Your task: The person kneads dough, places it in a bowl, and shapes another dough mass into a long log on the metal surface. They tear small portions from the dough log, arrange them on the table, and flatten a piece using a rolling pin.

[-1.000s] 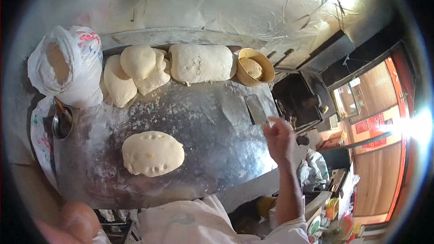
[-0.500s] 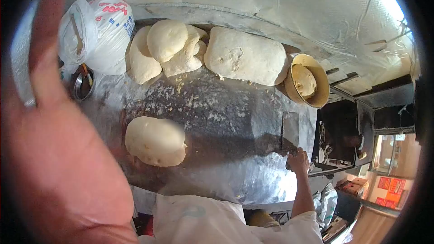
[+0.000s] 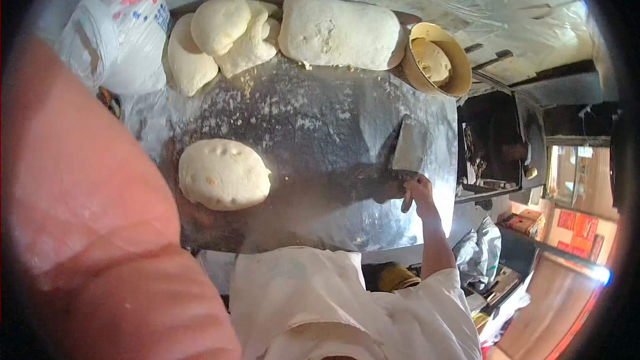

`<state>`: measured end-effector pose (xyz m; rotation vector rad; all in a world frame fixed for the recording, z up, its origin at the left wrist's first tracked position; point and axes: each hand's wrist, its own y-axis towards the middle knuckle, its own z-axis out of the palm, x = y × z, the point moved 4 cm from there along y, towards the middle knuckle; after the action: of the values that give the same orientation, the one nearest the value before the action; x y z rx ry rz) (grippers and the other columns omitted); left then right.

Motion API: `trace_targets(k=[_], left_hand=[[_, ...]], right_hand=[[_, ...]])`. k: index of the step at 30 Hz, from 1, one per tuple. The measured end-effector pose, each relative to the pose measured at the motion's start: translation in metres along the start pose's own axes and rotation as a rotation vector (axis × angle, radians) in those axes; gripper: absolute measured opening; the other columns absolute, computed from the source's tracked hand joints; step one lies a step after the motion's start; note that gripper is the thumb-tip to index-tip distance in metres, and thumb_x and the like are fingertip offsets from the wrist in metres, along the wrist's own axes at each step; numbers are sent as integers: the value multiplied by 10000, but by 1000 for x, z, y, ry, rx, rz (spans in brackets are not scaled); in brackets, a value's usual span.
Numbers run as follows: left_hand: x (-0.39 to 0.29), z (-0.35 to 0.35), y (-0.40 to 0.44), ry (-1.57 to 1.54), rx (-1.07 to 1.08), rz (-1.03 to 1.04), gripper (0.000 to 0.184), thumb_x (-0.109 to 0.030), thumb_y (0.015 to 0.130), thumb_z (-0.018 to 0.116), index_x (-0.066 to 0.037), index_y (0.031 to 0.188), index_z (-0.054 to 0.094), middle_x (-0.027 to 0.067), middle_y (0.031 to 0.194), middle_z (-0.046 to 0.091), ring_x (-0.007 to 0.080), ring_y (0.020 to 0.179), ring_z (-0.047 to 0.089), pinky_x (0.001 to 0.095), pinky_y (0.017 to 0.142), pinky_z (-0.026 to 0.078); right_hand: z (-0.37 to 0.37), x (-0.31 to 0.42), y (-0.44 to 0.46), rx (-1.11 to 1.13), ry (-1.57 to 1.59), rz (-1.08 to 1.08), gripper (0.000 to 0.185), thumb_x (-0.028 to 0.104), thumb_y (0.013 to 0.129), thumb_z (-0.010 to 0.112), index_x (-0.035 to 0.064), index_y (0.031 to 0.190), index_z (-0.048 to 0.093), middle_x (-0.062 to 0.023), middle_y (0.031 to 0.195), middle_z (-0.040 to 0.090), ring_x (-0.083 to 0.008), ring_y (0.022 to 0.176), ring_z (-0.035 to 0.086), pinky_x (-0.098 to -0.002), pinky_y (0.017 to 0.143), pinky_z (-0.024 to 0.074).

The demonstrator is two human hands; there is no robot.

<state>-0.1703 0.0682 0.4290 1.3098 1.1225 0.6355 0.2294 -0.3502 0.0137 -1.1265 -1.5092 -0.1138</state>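
- The scraper (image 3: 411, 145), at the right end of the bench (image 3: 320, 120), is seemingly being taken up; fingers of the right hand (image 3: 423, 190) are clamped on it.
- A steady grip is called for.
- The left hand's (image 3: 93, 187) fingers cannot be made out.
- A second ago, the scraper was untouched.

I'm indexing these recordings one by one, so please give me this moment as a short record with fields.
left hand: looms close to the camera, grip unclear
right hand: grips the scraper
front dough: dimpled oval on the work table
back row, left to right: white bag, overlapping dough pieces, large dough block, bowl holding a dough lump
scraper contact with work table: cannot tell
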Motion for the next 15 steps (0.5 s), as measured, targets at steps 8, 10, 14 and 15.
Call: trace_targets(k=[8,10,14,15], left_hand=[[-53,-91,-1,30,139,167,651,-421,945,589,-82,1486,466,226,1561,416,412,1518,306,616,1225,223],[-38,-93,-71,401,41,-302,631,-386,1022,532,-68,1548,388,154,1611,384,362,1518,311,563,1245,199],[-17,-163,-309,507,-104,-1434,645,-389,1080,527,-17,1573,342,190,1601,378,310,1501,343,443,1229,271],[-28,-169,-347,569,-42,-1620,668,-429,1081,509,-7,1571,341,206,1585,393,318,1495,356,434,1224,285]], right_hand=[[106,84,-73,-35,236,-200,134,177,1023,616,63,957,591,0,664,518,-130,554,505,-346,510,411],[142,130,-120,-29,-384,-265,143,180,1029,589,40,1014,564,-96,680,586,-276,591,606,-409,540,451],[206,110,-152,175,-855,-328,238,236,1030,555,8,1089,523,-321,849,670,-568,853,642,-633,710,489],[214,112,-156,148,-769,-290,236,232,1028,558,7,1085,515,-323,849,669,-567,837,640,-633,704,491]])
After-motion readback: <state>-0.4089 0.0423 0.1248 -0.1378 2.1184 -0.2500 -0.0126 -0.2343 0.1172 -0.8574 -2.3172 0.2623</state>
